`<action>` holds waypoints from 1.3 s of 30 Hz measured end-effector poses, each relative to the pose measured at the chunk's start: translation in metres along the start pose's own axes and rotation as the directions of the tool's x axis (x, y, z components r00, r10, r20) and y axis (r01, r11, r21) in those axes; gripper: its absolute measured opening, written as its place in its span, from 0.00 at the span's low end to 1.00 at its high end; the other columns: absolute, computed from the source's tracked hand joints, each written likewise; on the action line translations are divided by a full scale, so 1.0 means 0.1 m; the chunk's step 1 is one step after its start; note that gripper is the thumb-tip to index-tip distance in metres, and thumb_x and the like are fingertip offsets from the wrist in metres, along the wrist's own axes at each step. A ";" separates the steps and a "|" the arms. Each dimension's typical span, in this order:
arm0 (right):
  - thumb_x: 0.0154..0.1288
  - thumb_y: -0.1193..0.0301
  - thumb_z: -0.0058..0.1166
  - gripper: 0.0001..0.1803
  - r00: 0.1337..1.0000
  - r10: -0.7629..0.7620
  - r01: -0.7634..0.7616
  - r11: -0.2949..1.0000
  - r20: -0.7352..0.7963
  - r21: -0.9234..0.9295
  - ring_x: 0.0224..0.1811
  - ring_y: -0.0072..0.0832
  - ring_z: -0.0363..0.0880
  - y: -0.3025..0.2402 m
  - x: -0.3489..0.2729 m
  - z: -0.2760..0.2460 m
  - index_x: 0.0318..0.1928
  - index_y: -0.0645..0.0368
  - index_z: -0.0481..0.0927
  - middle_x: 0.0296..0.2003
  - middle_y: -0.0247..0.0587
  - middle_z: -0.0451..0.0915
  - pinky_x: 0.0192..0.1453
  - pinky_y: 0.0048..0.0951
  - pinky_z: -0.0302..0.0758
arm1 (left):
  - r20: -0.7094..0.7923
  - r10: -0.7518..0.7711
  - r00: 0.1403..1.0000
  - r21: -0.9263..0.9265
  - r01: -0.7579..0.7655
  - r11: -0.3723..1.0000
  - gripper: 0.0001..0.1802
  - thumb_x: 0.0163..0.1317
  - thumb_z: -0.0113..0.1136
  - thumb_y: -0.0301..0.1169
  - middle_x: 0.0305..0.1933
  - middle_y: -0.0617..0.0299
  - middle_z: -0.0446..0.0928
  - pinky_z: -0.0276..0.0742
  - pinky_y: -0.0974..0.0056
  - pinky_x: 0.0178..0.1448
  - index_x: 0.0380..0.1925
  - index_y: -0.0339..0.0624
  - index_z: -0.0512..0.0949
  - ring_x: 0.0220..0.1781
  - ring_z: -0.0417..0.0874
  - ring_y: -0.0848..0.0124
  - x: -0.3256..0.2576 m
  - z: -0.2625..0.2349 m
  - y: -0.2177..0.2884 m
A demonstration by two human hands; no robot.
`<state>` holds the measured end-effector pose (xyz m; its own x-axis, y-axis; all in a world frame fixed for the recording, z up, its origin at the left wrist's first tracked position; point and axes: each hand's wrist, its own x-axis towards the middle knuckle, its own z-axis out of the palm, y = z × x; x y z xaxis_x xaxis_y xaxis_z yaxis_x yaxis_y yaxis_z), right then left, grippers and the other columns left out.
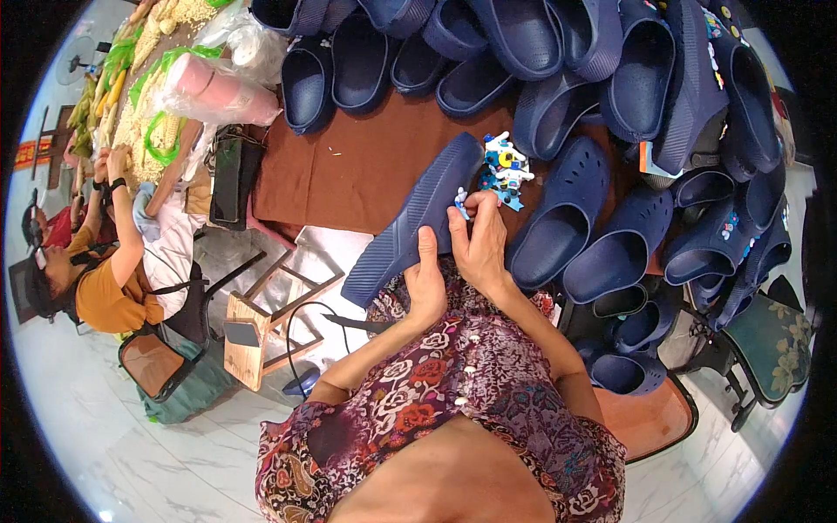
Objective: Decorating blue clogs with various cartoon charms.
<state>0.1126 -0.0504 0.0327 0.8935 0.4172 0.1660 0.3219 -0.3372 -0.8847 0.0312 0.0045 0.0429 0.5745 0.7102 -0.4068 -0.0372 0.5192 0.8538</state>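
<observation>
A navy blue clog (417, 213) is tilted on its side over the near edge of the table, its ridged sole side toward the left. My left hand (427, 277) is closed round its lower part, thumb along the side. At the clog's upper face my right hand (479, 234) pinches a small white and blue shoe charm (461, 200) between thumb and fingers. Whether the charm is fastened to the clog cannot be made out. Just beyond my right hand lies a small pile of colourful charms (506, 166), white, blue and yellow.
Many navy clogs (558, 213) crowd the table's far side and right. A brown cloth (323, 174) covers the table. At left are a pink bottle (218, 91) in plastic, a black box (235, 179), a wooden stool (248, 336) and another person (113, 279) working. A chair (767, 349) stands right.
</observation>
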 end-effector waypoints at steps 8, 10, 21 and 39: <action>0.68 0.73 0.50 0.07 0.971 -0.239 0.235 0.958 -0.004 -0.163 0.34 0.50 0.75 0.06 0.06 0.01 0.41 0.64 0.69 0.33 0.51 0.72 0.37 0.43 0.73 | -0.027 -0.001 1.000 -0.031 0.000 1.000 0.24 0.72 0.52 0.42 0.60 0.59 0.71 0.65 0.64 0.66 0.60 0.37 0.68 0.60 0.71 0.71 0.02 -0.01 0.01; 0.68 0.73 0.49 0.07 0.969 -0.247 0.243 0.954 0.000 -0.174 0.33 0.49 0.75 0.08 0.06 0.00 0.40 0.64 0.70 0.32 0.50 0.72 0.36 0.43 0.73 | -0.021 0.011 1.000 -0.036 -0.011 0.999 0.24 0.72 0.52 0.42 0.60 0.59 0.71 0.65 0.64 0.66 0.60 0.38 0.67 0.61 0.71 0.71 0.02 0.00 0.02; 0.69 0.74 0.47 0.05 0.974 -0.226 0.222 0.966 -0.010 -0.131 0.31 0.49 0.76 0.09 0.06 0.01 0.38 0.63 0.70 0.30 0.50 0.72 0.34 0.42 0.73 | -0.004 -0.002 1.000 -0.086 0.001 0.996 0.23 0.72 0.51 0.41 0.60 0.60 0.70 0.63 0.64 0.67 0.59 0.38 0.68 0.61 0.69 0.72 0.00 0.04 0.08; 0.76 0.70 0.38 0.08 0.991 0.114 -0.121 0.987 -0.074 -0.107 0.33 0.48 0.80 0.26 0.26 -0.42 0.44 0.61 0.68 0.32 0.52 0.79 0.36 0.44 0.73 | 0.003 -0.074 0.997 -0.270 0.072 0.960 0.29 0.71 0.51 0.45 0.65 0.53 0.68 0.61 0.55 0.72 0.62 0.33 0.65 0.67 0.69 0.64 0.18 -0.02 0.21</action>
<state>0.1571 -0.0834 0.0325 0.9450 0.3124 0.0963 0.2428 -0.4735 -0.8466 0.0391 0.0292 0.0533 0.5784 0.6683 -0.4678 -0.2150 0.6780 0.7029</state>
